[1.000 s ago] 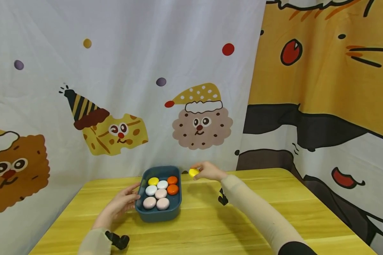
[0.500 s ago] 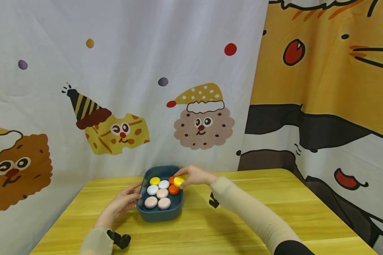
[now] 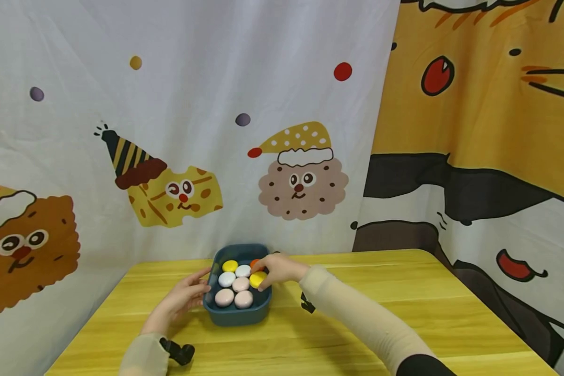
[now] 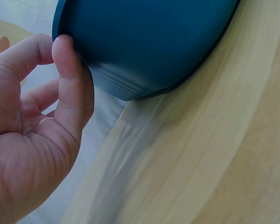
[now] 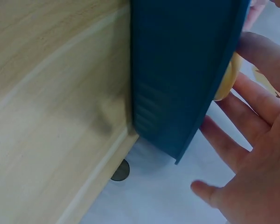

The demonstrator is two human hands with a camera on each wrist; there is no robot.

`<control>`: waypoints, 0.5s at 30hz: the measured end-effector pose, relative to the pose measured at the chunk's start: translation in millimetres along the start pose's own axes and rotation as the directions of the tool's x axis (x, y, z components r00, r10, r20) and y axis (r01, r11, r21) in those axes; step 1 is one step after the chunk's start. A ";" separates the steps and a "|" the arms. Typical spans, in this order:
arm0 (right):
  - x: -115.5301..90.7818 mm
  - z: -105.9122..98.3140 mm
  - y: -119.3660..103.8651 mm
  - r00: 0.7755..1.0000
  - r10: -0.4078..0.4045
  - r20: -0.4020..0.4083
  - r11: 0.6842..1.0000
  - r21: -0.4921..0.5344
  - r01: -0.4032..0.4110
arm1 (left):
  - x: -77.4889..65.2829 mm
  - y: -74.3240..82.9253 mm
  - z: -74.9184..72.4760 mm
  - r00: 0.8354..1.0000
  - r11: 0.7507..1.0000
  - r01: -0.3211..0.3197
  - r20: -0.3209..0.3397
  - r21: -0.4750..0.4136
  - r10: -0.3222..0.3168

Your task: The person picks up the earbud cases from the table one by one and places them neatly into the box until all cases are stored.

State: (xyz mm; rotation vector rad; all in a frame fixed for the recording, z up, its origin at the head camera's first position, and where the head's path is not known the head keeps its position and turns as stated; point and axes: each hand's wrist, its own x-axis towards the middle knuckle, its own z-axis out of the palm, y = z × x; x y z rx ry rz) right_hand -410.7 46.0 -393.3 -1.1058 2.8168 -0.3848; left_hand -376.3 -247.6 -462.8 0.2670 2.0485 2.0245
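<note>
A dark blue rectangular tub (image 3: 237, 317) with rounded corners stands on the table, with several glossy, rounded, pebble-like discs in it. My left hand (image 3: 183, 296) holds its left rim, the thumb against the wall in the left wrist view. Over the tub's right side, my right hand (image 3: 281, 268) pinches a yellow disc (image 3: 257, 280). An orange disc (image 3: 255, 263) shows partly beside my right fingers. Further left lie another yellow disc (image 3: 230, 266), white discs (image 3: 226, 279) and pale pink discs (image 3: 224, 297). In the right wrist view the tub wall hides part of the pinched yellow disc (image 5: 229, 80).
The yellow wood-grain table (image 3: 338, 334) extends around the tub to both sides and in front. Behind it hangs a white curtain (image 3: 192, 94) with cartoon prints. An orange, black and white printed cloth (image 3: 418, 120) hangs at the right.
My right hand has carried the yellow disc leftward from beside the tub and lowered it into the right side, over the nearer orange disc's spot. The left hand keeps its hold on the rim.
</note>
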 end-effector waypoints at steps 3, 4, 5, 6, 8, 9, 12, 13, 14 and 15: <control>-1.8 2.9 0.5 1.000 0.010 -0.006 1.000 -0.022 -0.010 | 0.5 0.0 1.5 1.000 1.000 0.003 0.011 -0.009 -0.003; -2.7 3.5 0.7 1.000 0.016 -0.011 1.000 -0.020 -0.016 | 0.7 0.1 1.9 1.000 1.000 0.003 0.013 -0.011 -0.003; -3.2 3.7 0.9 1.000 0.022 -0.014 1.000 -0.016 -0.022 | 0.8 0.5 1.9 1.000 1.000 0.003 0.015 -0.011 -0.002; -3.7 3.6 1.1 1.000 0.027 -0.017 1.000 -0.006 -0.027 | 1.1 0.8 1.7 1.000 1.000 0.001 0.015 -0.012 -0.001; -4.2 3.0 1.9 0.999 0.028 -0.025 1.000 0.013 -0.027 | 1.6 1.4 1.3 1.000 1.000 -0.003 0.015 -0.009 0.003; -4.5 2.5 2.5 0.999 0.027 -0.028 0.999 0.021 -0.027 | 1.7 1.7 1.0 1.000 1.000 -0.007 0.014 -0.006 0.007; -5.7 0.3 4.5 0.999 0.023 -0.048 0.997 0.077 -0.019 | 1.9 2.3 0.4 1.000 1.000 -0.007 0.007 -0.003 0.007; -6.1 -0.5 5.6 0.998 0.021 -0.056 0.995 0.095 -0.015 | 1.8 2.6 0.3 1.000 1.000 -0.007 0.005 -0.001 0.007; -6.7 -1.2 7.0 0.998 0.024 -0.066 0.993 0.117 -0.016 | 1.8 2.7 0.2 1.000 1.000 -0.004 0.004 0.000 0.004; -7.4 -1.8 8.7 0.997 0.027 -0.076 0.990 0.140 -0.016 | 1.9 2.8 0.2 1.000 1.000 -0.002 0.003 0.001 0.002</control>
